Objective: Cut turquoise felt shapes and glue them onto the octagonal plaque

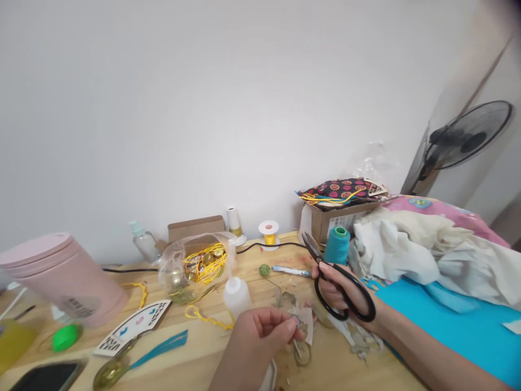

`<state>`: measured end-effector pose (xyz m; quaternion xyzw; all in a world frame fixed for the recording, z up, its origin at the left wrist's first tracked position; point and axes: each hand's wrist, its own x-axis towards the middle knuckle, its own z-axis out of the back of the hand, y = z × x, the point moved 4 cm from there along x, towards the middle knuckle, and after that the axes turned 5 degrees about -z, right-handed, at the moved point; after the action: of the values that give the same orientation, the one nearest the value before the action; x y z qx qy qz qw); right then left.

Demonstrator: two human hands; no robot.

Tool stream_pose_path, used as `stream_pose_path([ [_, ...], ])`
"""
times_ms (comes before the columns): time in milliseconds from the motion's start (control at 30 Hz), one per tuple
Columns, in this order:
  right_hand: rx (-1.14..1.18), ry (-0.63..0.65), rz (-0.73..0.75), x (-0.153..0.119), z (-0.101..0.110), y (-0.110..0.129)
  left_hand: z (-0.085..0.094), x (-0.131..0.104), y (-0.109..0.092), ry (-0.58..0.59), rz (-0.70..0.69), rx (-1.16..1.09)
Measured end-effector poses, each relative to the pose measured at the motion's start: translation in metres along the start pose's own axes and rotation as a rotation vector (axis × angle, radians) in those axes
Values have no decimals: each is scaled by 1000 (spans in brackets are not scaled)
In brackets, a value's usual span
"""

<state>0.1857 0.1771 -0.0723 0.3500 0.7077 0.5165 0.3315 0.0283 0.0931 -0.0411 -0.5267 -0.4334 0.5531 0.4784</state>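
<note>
My right hand (pixel 334 287) is closed around a pair of scissors (pixel 366 296) with black handles. Their blades point up and to the left, toward the wall. Low in the middle, my left hand (pixel 264 334) is closed in a pinch, thumb against fingers. What sits in that pinch is too small and blurred to name; a white scrap (pixel 308 326) and thin greenish cord (pixel 302 355) show right beside the fingertips. Behind my left hand stands a white squeeze bottle (pixel 236 296). A small green ball of thread (pixel 264 270) and a pen (pixel 291 270) lie past both hands.
A teal thread cone (pixel 337 245) stands before a cardboard box (pixel 323 220). White cloth (pixel 401 247) and a blue sheet (pixel 443 326) lie right. Leftward are a bag of yellow cords (pixel 207 263), a fan-shaped ornament (pixel 132 328), a phone (pixel 49 376) and a pink tumbler (pixel 67 282).
</note>
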Motion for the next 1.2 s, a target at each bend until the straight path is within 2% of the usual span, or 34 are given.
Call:
stream_pose_path([
  [233,-23,-6,-9,-3,-11,2,4,6,11,-50,19,-98],
  [433,-139,-36,-16,-6,-17,7,4,6,22,-62,87,-119],
  [533,-188,-51,8,-8,-23,10,4,5,24,-46,89,-98],
  [700,-212,39,39,-12,-39,2,1,5,27,-6,95,-138],
  [833,-175,3,22,-14,-45,-3,-2,5,30,3,78,-169],
  [1200,-168,-40,-3,-15,-45,-3,2,1,19,15,55,-123],
])
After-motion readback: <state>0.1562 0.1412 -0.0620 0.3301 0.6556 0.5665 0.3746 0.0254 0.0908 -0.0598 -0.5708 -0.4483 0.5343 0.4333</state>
